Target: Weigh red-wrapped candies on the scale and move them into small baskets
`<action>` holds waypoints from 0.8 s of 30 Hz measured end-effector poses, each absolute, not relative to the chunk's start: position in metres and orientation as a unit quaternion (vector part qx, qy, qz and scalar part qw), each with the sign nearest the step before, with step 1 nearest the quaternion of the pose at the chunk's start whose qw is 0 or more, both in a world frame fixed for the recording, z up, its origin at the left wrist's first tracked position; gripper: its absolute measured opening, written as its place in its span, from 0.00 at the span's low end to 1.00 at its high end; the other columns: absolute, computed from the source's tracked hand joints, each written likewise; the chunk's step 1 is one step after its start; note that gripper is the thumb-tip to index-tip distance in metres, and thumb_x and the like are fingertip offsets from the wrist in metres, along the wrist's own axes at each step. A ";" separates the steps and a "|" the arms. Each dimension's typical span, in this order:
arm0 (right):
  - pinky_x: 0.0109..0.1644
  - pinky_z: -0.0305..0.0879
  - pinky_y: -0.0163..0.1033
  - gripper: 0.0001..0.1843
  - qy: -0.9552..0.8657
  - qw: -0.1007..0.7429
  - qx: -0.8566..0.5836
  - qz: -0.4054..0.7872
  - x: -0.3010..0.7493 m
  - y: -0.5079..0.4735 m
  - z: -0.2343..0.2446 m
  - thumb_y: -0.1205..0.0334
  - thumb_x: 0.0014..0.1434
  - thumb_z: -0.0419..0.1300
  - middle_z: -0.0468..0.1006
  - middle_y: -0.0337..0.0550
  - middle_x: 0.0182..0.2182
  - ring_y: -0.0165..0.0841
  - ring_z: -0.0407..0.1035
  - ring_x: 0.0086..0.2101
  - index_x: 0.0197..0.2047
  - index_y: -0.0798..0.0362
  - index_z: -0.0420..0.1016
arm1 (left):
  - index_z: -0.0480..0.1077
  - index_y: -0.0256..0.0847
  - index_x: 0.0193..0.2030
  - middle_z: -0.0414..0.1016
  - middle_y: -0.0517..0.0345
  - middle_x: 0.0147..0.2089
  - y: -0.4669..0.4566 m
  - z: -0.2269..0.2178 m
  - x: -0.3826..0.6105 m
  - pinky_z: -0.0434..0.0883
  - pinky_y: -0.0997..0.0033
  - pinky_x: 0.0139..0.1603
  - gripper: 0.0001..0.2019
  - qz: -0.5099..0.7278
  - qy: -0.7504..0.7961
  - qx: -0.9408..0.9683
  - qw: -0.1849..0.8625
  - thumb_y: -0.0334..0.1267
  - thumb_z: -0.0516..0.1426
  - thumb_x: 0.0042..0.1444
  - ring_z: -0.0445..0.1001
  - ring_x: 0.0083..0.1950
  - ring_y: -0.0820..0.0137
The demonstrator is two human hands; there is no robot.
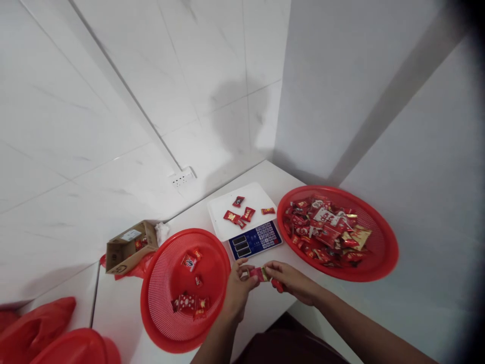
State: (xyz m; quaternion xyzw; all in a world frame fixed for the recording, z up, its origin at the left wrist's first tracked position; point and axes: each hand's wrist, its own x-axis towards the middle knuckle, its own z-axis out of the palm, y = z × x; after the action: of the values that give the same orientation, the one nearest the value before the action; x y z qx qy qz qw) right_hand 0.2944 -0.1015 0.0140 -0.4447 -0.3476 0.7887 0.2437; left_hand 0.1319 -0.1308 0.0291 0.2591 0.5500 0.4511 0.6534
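Observation:
A small candy in a pink and gold wrapper (258,274) is stretched between my two hands, in front of the scale. My left hand (239,285) pinches its left end, and the fingers of my right hand (290,279) close on its right end. Under my right fingers shows a red wrapped candy (277,286), tucked against the palm. Just beyond my hands stands a digital scale (254,241) with a blue keypad. On its white pan (223,216) lie several red wrapped candies (248,214).
To the left, a red plastic basket (149,303) holds a few wrapped candies. A fuller red basket (392,253) of wrapped sweets sits at the right. Behind the left one are a cardboard box (129,260) and red plastic. A wall socket (182,177) is above the table.

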 end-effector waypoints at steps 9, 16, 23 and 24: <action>0.22 0.45 0.32 0.19 -0.438 0.271 -0.471 0.716 0.298 -0.096 0.024 0.46 0.47 0.59 0.61 0.30 0.13 0.22 0.51 0.17 0.23 0.54 0.61 | 0.67 0.38 0.32 0.68 0.57 0.32 -0.124 0.040 0.146 0.67 0.68 0.36 0.15 0.387 0.592 0.334 0.624 0.48 0.57 0.46 0.68 0.34 0.71; 0.22 0.45 0.31 0.18 -0.455 0.235 -0.463 0.724 0.306 -0.095 0.023 0.47 0.47 0.58 0.63 0.31 0.14 0.22 0.52 0.16 0.24 0.55 0.63 | 0.64 0.38 0.24 0.63 0.62 0.25 -0.128 0.036 0.148 0.63 0.73 0.32 0.15 0.417 0.592 0.349 0.595 0.48 0.58 0.45 0.62 0.28 0.74; 0.20 0.48 0.30 0.15 -0.497 0.186 -0.451 0.718 0.299 -0.088 0.020 0.51 0.45 0.58 0.65 0.32 0.17 0.22 0.54 0.16 0.24 0.55 0.63 | 0.61 0.39 0.24 0.60 0.64 0.21 -0.133 0.024 0.144 0.58 0.74 0.27 0.13 0.403 0.614 0.383 0.560 0.47 0.54 0.49 0.59 0.24 0.75; 0.20 0.48 0.30 0.14 -0.507 0.180 -0.454 0.711 0.297 -0.087 0.019 0.52 0.45 0.57 0.65 0.32 0.17 0.22 0.54 0.16 0.24 0.55 0.63 | 0.61 0.40 0.24 0.58 0.65 0.20 -0.134 0.021 0.143 0.57 0.74 0.26 0.12 0.400 0.628 0.402 0.533 0.46 0.53 0.50 0.58 0.23 0.75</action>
State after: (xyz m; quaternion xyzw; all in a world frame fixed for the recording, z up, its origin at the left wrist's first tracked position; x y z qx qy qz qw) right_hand 0.2970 -0.0867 0.0192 -0.4538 -0.5065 0.7108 0.1796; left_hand 0.1431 -0.1336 0.0212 0.4021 0.6279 0.4001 0.5329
